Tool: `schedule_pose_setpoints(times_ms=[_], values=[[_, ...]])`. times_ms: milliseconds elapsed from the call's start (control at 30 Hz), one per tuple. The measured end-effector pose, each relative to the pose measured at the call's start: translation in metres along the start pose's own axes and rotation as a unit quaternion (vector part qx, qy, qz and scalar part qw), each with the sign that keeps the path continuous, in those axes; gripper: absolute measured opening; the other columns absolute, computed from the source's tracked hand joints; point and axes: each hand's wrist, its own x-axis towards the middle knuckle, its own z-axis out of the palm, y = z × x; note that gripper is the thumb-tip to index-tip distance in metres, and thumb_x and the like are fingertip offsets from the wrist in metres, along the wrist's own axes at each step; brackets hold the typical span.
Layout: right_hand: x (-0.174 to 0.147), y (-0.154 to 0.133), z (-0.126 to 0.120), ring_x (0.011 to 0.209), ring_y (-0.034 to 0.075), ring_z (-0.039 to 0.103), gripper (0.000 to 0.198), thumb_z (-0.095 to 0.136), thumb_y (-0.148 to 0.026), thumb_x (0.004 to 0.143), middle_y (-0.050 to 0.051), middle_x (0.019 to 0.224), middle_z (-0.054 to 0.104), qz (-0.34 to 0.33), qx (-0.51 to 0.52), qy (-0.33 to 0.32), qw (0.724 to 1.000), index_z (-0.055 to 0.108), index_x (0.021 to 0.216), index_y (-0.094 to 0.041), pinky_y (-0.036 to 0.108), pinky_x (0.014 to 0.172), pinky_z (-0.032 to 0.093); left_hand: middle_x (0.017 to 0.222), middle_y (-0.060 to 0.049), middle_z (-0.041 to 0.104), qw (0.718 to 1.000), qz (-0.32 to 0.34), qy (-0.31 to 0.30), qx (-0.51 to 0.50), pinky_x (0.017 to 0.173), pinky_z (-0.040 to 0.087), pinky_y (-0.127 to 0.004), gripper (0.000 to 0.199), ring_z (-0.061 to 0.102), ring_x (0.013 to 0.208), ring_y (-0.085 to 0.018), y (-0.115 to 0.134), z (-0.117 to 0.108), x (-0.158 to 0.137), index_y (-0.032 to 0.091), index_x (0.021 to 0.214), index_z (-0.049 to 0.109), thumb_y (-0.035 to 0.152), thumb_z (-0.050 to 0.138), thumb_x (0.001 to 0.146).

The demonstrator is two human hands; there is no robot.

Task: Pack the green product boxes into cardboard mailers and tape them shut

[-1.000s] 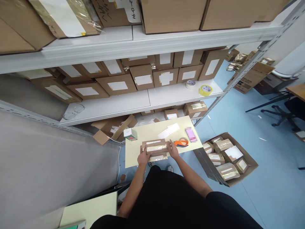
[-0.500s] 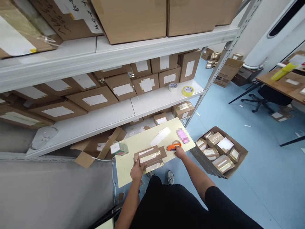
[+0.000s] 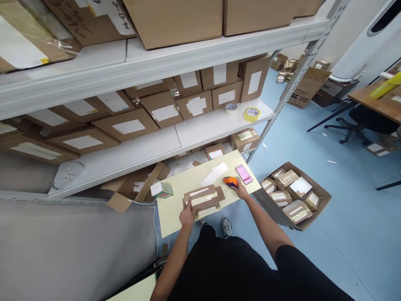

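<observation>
My left hand (image 3: 187, 215) holds the near left side of a small flat cardboard box (image 3: 200, 193), fingers over its top. White label strips and shiny clear tape run along the box. A flap sticks out at its right end. My right hand (image 3: 239, 190) is closed round an orange and dark-blue tape dispenser (image 3: 231, 181), just above the table to the right of the box. Behind the box lie white paper strips (image 3: 214, 174) on the pale yellow table (image 3: 171, 217). A pink phone-like item (image 3: 244, 174), partly blurred, lies beyond my right hand.
A green and white box (image 3: 162, 190) stands at the table's left end. On the floor to the right, an open carton (image 3: 322, 205) holds several taped small boxes. Metal shelving (image 3: 150, 144) with labelled boxes and two tape rolls (image 3: 251, 113) rises behind the table.
The view has shifted, so most things sit further right. My right hand has turned the tape dispenser, and its ring-shaped part no longer shows. My left hand stays on the box.
</observation>
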Motion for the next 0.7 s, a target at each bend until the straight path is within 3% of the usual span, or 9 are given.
schedule_pose_setpoints(times_ms=[100, 200, 333, 433, 600, 700], values=[[-0.018, -0.029, 0.015, 0.101, 0.033, 0.066, 0.048, 0.065, -0.051, 0.087, 0.008, 0.111, 0.074, -0.049, 0.003, -0.042, 0.998, 0.062, 0.125, -0.022, 0.046, 0.093, 0.051, 0.147, -0.015, 0.06, 1.0, -0.004, -0.009, -0.015, 0.086, 0.056, -0.042, 0.071, 0.072, 0.103, -0.034, 0.002, -0.001, 0.0, 0.032, 0.159, 0.043, 0.061, 0.054, 0.095], [-0.042, -0.062, 0.049, 0.115, 0.031, 0.063, 0.057, 0.06, -0.054, 0.094, 0.01, 0.131, 0.067, -0.131, 0.041, -0.088, 0.987, 0.053, 0.14, -0.023, 0.045, 0.102, 0.049, 0.153, -0.013, 0.055, 0.999, -0.02, -0.007, -0.039, 0.087, 0.055, -0.042, 0.069, 0.072, 0.105, -0.033, 0.003, 0.0, 0.0, 0.035, 0.158, 0.044, 0.059, 0.058, 0.094], [-0.065, -0.087, 0.094, 0.116, 0.03, 0.062, 0.062, 0.064, -0.056, 0.091, 0.008, 0.127, 0.067, -0.144, 0.051, -0.151, 0.977, 0.051, 0.144, -0.026, 0.045, 0.102, 0.05, 0.159, -0.011, 0.05, 0.996, -0.038, -0.012, -0.075, 0.089, 0.055, -0.044, 0.071, 0.071, 0.109, -0.033, 0.005, 0.0, -0.003, 0.038, 0.158, 0.043, 0.057, 0.06, 0.093], [-0.07, -0.087, 0.109, 0.11, 0.031, 0.064, 0.064, 0.071, -0.056, 0.086, 0.008, 0.12, 0.069, -0.119, 0.035, -0.182, 0.975, 0.055, 0.14, -0.025, 0.046, 0.1, 0.05, 0.159, -0.013, 0.05, 0.995, -0.042, -0.017, -0.088, 0.09, 0.054, -0.045, 0.072, 0.07, 0.112, -0.035, 0.007, 0.0, -0.004, 0.036, 0.159, 0.042, 0.056, 0.06, 0.092], [-0.064, -0.074, 0.109, 0.107, 0.03, 0.065, 0.057, 0.069, -0.056, 0.087, 0.008, 0.116, 0.07, -0.128, 0.058, -0.193, 0.971, 0.06, 0.132, -0.023, 0.046, 0.101, 0.05, 0.155, -0.013, 0.054, 0.994, -0.053, -0.017, -0.092, 0.094, 0.054, -0.045, 0.073, 0.07, 0.116, -0.034, 0.007, 0.001, -0.004, 0.036, 0.159, 0.042, 0.053, 0.064, 0.091], [-0.064, -0.072, 0.108, 0.108, 0.03, 0.065, 0.056, 0.071, -0.056, 0.085, 0.008, 0.115, 0.071, -0.124, 0.054, -0.186, 0.973, 0.062, 0.13, -0.023, 0.047, 0.101, 0.05, 0.166, -0.012, 0.041, 0.993, -0.057, -0.012, -0.104, 0.097, 0.054, -0.045, 0.074, 0.067, 0.123, -0.035, 0.008, 0.002, -0.005, 0.037, 0.157, 0.044, 0.052, 0.068, 0.088]])
